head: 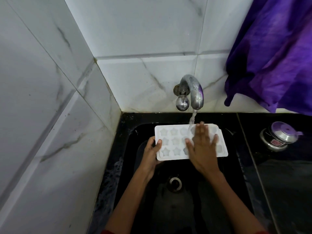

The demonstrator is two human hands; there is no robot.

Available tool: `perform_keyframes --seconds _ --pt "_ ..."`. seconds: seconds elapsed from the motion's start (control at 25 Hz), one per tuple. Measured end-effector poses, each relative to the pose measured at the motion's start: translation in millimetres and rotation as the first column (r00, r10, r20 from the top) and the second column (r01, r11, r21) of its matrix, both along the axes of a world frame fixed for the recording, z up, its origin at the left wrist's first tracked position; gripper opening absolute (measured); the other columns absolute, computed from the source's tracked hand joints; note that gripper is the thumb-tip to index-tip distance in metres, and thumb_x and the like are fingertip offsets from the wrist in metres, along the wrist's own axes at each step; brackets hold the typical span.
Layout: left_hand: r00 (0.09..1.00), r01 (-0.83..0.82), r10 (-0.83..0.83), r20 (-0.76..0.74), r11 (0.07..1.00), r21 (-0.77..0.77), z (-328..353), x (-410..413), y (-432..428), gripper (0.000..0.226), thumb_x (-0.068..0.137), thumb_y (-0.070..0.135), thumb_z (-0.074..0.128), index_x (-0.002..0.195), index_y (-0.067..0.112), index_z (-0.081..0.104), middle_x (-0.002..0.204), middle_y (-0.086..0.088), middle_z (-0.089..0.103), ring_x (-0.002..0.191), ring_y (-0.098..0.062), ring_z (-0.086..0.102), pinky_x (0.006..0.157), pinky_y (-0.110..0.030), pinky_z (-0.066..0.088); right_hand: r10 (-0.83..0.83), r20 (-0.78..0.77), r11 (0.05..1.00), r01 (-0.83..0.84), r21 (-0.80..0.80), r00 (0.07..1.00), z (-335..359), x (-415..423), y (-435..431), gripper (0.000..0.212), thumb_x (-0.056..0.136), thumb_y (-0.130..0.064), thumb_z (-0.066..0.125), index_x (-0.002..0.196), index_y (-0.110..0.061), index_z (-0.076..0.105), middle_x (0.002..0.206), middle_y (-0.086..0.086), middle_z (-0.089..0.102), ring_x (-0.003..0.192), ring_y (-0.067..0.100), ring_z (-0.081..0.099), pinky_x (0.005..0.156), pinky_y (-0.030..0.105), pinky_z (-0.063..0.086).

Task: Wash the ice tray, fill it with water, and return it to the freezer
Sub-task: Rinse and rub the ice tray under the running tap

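Head view: the white plastic ice tray with star-shaped moulds (175,142) is held over the black sink (128,132), under water running from the curved metal tap (194,92). The left hand (151,153) grips its left edge; the right hand (202,149) lies flat on it, fingers spread.

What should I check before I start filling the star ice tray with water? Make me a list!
1. Tap running: ok, its water stream lands on the ice tray.
2. Tray held firmly: ok, left hand grips its left end.
3. Right hand on the tray: ok, flat, fingers spread.
4. Tray over the black sink: ok.
5. Star cups clean: cannot tell.
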State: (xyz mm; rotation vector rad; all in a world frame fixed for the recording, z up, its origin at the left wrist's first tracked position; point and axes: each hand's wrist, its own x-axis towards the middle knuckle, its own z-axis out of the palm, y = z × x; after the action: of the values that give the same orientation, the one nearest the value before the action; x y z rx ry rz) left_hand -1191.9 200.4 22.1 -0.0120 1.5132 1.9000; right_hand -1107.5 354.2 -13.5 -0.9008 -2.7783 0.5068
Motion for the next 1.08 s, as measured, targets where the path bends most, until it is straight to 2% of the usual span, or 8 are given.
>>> perform_keyframes --seconds 0.12,0.2,0.4,0.6,0.76,0.88,1.0,1.08 --pt "1.0 0.003 -0.002 -0.018 0.999 0.032 5.2 0.2 4.1 0.014 0.097 0.017 0.05 0.108 0.017 0.058 0.094 0.001 0.073 0.077 -0.01 0.07 0.065 -0.028 0.057 0.331 -0.053 0.944 -0.329 0.031 0.942 18.0 -15.1 -46.6 0.065 0.096 -0.047 0.009 0.152 -0.017 0.0 0.16 -0.001 -0.007 0.146 0.012 -0.014 0.118 0.041 -0.009" --pt "0.999 -0.001 0.003 -0.034 0.999 0.054 8.6 -1.1 2.8 0.014 0.097 0.017 0.05 0.108 0.017 0.058 0.093 0.0 0.073 0.076 -0.01 0.07 0.064 -0.026 0.057 0.419 -0.068 0.906 -0.413 0.086 0.905 24.1 -14.0 -51.6 0.062 0.097 -0.046 0.011 0.152 -0.019 0.004 0.16 -0.004 -0.003 0.146 0.007 -0.01 0.119 0.039 0.0" --pt "0.999 -0.011 0.012 -0.049 0.999 0.033 13.7 -4.0 -4.9 0.01 0.098 0.02 0.049 0.104 0.019 0.057 0.095 0.004 0.073 0.08 -0.01 0.072 0.066 -0.031 0.059 0.113 -0.026 0.993 -0.112 0.024 0.993 21.1 17.0 1.3 0.073 0.09 -0.06 -0.002 0.15 -0.019 -0.007 0.16 -0.001 -0.01 0.145 0.01 -0.017 0.118 0.039 -0.01" --pt "0.999 0.018 -0.015 -0.05 0.999 0.046 15.3 1.9 4.0 0.01 0.097 0.021 0.05 0.102 0.023 0.059 0.088 0.008 0.073 0.077 -0.008 0.068 0.065 -0.027 0.056 0.427 -0.056 0.899 -0.417 0.133 0.903 32.9 -4.7 -50.5 0.062 0.097 -0.043 0.014 0.153 -0.017 0.011 0.16 -0.004 0.002 0.147 0.008 -0.006 0.119 0.038 0.001" --pt "0.998 0.01 -0.007 -0.062 0.999 0.046 18.9 -2.5 3.7 0.008 0.097 0.021 0.05 0.101 0.021 0.058 0.088 0.005 0.072 0.074 -0.009 0.068 0.066 -0.029 0.055 0.319 -0.044 0.943 -0.312 0.116 0.947 38.8 -17.5 -33.1 0.063 0.095 -0.043 0.009 0.153 -0.019 0.006 0.159 -0.006 -0.004 0.146 0.009 -0.009 0.119 0.036 -0.001" --pt "0.998 0.019 -0.016 -0.055 0.998 0.052 20.4 -3.8 3.2 0.007 0.097 0.02 0.05 0.099 0.02 0.057 0.092 0.001 0.07 0.073 -0.008 0.067 0.066 -0.03 0.055 0.385 -0.037 0.913 -0.375 0.159 0.922 34.0 -9.4 -34.7 0.062 0.096 -0.044 0.011 0.153 -0.019 0.008 0.16 -0.005 0.0 0.146 0.008 -0.005 0.119 0.036 0.003" --pt "0.998 0.023 -0.021 -0.054 0.999 0.031 17.6 -3.8 2.0 0.006 0.097 0.022 0.051 0.099 0.02 0.056 0.096 0.001 0.07 0.078 -0.011 0.068 0.069 -0.034 0.056 0.273 -0.065 0.96 -0.267 0.086 0.96 32.9 -2.4 -26.7 0.063 0.096 -0.047 0.011 0.153 -0.022 0.001 0.159 -0.008 -0.006 0.145 0.005 -0.012 0.119 0.034 -0.005" --pt "0.998 0.03 -0.028 -0.052 0.999 0.026 16.6 -4.3 0.9 0.006 0.097 0.023 0.051 0.099 0.02 0.056 0.096 0.001 0.07 0.08 -0.012 0.068 0.07 -0.034 0.056 0.401 -0.039 0.913 -0.396 0.099 0.915 34.4 1.9 -24.8 0.061 0.097 -0.046 0.015 0.153 -0.022 0.002 0.159 -0.008 -0.005 0.145 0.005 -0.01 0.119 0.033 -0.004"
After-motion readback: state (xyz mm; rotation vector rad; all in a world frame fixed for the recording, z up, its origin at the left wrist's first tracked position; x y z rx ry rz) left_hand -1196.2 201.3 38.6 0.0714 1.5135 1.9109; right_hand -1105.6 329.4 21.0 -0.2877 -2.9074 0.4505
